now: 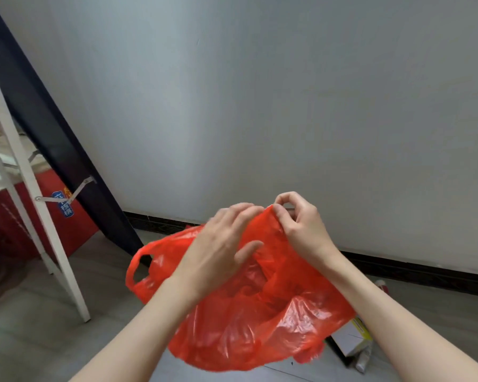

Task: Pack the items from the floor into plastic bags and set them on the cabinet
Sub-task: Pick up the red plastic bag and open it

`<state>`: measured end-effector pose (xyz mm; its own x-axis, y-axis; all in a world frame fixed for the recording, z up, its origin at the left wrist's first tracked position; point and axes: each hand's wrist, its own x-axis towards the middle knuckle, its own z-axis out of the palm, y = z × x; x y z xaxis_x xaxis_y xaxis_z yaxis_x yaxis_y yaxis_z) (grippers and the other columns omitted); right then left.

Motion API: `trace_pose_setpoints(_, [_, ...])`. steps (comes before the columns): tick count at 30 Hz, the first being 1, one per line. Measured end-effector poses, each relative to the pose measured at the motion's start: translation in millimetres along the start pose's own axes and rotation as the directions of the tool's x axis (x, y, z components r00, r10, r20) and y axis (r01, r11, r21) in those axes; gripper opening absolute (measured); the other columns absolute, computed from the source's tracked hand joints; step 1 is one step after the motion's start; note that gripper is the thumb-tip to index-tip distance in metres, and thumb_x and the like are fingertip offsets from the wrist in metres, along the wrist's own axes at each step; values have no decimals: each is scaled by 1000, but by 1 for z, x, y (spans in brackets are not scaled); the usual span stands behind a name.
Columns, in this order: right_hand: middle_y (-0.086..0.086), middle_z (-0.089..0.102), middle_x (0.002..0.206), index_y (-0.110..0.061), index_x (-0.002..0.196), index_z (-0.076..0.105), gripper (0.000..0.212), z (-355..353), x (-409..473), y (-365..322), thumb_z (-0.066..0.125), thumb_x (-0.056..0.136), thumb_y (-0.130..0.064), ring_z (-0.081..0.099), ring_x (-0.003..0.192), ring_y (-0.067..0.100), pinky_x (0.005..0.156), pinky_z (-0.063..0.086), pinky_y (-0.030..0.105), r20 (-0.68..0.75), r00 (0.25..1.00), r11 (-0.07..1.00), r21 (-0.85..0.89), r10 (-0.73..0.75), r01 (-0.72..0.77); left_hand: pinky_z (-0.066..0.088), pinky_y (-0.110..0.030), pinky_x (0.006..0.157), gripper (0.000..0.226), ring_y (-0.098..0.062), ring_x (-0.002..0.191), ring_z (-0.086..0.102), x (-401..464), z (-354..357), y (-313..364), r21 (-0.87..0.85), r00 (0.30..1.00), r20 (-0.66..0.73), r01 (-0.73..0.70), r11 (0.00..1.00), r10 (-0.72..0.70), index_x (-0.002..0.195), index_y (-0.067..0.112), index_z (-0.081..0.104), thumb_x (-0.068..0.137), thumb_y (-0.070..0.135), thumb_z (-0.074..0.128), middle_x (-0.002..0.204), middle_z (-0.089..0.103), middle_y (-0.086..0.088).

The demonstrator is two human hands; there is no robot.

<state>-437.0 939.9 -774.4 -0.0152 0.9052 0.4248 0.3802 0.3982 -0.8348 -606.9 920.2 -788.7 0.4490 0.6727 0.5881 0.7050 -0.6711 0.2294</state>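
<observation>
Both hands hold a red bag [249,312] up above the floor [39,340], the left hand [221,249] gripping its bunched plastic, the right hand [301,224] pinching its top edge, a box [352,340] lying beneath.

The red bag [249,312] hides most of a white box [352,340], perhaps medicine, and its contents.

Both hands — left hand [221,244], right hand [301,224] — pinch the red plastic bag [260,312] above the floor [39,340].
</observation>
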Motion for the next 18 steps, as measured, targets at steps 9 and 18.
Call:
trace_pose_setpoints(9, [-7, 58, 86, -19, 86, 62, 31, -6, -5, 12, 58, 76, -47, 51, 84, 14, 80, 40, 34, -145, 957, 885, -434, -250, 166, 50, -37, 48, 11, -31, 63, 63, 5, 1, -6, 81, 948, -242, 234, 969, -208, 94, 31, 57, 85, 33, 52, 81, 60, 2])
trace_pose_setpoints(18, [10, 64, 107, -6, 111, 60, 63, 20, -15, 29, 81, 57, -33, 61, 99, 30, 87, 48, 41, -21, 965, 551, -824, -260, 131, 39, -3, 71, 13, 8, 74, 55, 12, -14, -5, -350, 868, -202, 369, 861, -454, 91, 14, 70, 80, 8, 67, 85, 67, 8])
